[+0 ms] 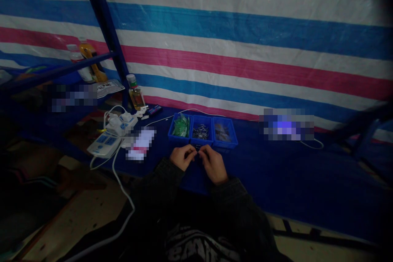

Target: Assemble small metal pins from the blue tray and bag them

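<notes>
My left hand (184, 157) and my right hand (214, 164) meet just in front of three joined blue bins, fingertips pinched close together. Something small and dark shows between them, too small to name. Green packets (181, 125) fill the left blue bin (170, 135). In the middle bin (201, 141) lie many small metal pieces (201, 131), thin and screw-like. The right bin (225, 144) holds flat brownish-grey pieces (222, 132) that I cannot make out.
Left on the blue table (264, 168) are a white power strip (106, 144) with plugs and cables, a blurred-out phone-like thing (141, 144) and a bottle (136, 93). Another blurred-out, lit thing (286, 125) lies right. A striped tarp (230, 61) hangs behind. Part of another person shows far left.
</notes>
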Tool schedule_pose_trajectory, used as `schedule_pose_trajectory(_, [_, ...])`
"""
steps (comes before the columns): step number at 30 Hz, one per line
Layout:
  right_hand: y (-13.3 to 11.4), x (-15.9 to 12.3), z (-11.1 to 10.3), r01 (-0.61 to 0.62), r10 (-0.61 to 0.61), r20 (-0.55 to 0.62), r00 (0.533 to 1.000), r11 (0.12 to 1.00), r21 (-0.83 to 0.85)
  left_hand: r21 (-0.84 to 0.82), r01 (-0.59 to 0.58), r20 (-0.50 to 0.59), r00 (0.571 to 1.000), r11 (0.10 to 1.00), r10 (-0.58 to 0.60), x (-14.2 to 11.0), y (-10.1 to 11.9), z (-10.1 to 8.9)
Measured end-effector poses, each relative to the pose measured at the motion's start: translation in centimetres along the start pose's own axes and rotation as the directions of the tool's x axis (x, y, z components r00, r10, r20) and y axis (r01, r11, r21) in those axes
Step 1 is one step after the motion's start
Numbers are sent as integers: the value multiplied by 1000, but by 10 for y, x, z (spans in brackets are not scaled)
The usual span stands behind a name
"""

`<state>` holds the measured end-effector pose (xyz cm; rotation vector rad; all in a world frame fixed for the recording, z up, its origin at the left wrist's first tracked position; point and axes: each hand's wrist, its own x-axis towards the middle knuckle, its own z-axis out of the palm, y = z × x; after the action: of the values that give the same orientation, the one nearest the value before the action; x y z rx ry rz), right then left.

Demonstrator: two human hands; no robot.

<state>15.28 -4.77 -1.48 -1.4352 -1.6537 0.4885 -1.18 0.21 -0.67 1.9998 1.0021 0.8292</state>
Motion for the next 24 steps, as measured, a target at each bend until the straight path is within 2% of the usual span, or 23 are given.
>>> schedule_pose_trajectory(16, [3, 1, 1, 19, -15, 54, 998, 997, -79, 2, 13, -8, 1000, 1000, -13, -1, 5, -1])
schedule_pose_trajectory(24, [0, 0, 0, 13, -10, 53, 999, 998, -56, 3, 1, -9, 1000, 1000, -1, 0, 2, -1])
